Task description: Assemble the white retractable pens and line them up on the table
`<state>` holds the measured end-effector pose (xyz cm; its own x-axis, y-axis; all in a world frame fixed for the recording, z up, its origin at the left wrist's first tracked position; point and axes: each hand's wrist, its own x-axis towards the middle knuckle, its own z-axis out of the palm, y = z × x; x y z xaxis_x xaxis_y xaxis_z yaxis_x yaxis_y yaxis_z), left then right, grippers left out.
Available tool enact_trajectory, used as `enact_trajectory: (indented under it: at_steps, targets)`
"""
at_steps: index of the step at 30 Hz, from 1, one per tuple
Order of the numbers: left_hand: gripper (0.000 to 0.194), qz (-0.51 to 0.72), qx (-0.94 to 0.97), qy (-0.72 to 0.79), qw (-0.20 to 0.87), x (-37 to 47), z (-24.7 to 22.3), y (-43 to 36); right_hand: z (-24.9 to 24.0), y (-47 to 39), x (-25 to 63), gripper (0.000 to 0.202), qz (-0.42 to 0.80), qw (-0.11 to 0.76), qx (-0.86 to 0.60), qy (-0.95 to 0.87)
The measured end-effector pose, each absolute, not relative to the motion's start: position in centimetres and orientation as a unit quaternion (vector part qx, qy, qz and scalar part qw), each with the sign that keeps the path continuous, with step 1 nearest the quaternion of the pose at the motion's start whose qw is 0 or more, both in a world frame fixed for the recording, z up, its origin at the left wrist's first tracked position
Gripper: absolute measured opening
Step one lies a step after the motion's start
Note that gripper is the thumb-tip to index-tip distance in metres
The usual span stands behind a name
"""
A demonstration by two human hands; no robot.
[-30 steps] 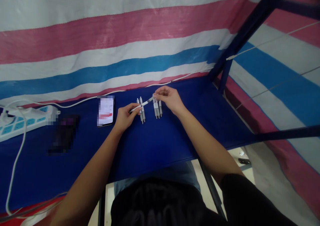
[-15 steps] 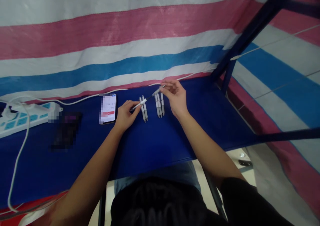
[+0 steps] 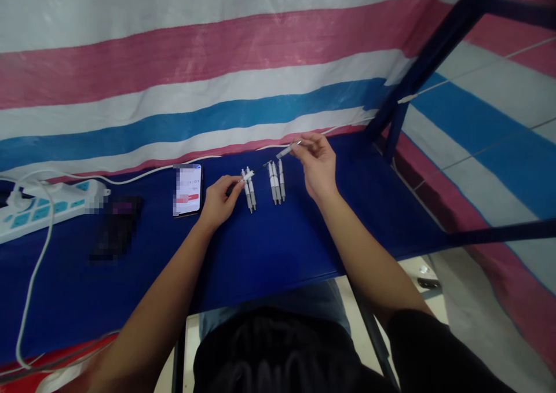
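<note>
My left hand [image 3: 220, 203] pinches the white upper part of a pen [image 3: 247, 176], from which a thin dark refill [image 3: 262, 166] sticks out towards the upper right. Between the fingertips of my right hand [image 3: 319, 164] is the grey front barrel of a pen [image 3: 285, 151], its shiny tip end at the fingers. A small gap separates this barrel from the refill's end. Below the left-hand piece lie two white-and-grey pens [image 3: 251, 196], side by side. Three more such pens [image 3: 275, 184] lie between the hands, tips pointing towards me.
A phone [image 3: 188, 190] with a lit screen lies left of my hands on the blue tabletop [image 3: 269, 248]. Further left are a dark blurred object [image 3: 116, 228] and a white power strip [image 3: 52, 205] with cables. A striped sheet [image 3: 195, 80] hangs behind; a blue frame post [image 3: 434, 51] stands right.
My right hand has moved up and to the right with the grey barrel, drawing it off the refill, more of which now shows. The left hand has stayed nearly in place.
</note>
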<state>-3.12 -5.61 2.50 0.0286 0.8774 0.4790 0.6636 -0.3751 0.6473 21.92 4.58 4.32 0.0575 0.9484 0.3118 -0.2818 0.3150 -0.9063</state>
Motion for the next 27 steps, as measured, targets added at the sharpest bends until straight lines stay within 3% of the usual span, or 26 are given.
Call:
enact_trajectory:
  at_steps: [8,18,27]
  targets:
    - [0.027,0.434,0.709,0.542,0.125,-2.9,2.5,-5.7,4.6,4.1,21.5,0.030,0.479,0.599,-0.394,-0.507]
    - [0.030,0.421,0.712,0.545,0.136,-3.1,2.3,-5.6,3.9,4.0,21.5,0.035,0.493,0.617,-0.367,-0.491]
    - [0.029,0.420,0.712,0.545,0.142,-3.1,2.3,-5.7,3.9,3.5,20.9,0.025,0.470,0.592,-0.378,-0.534]
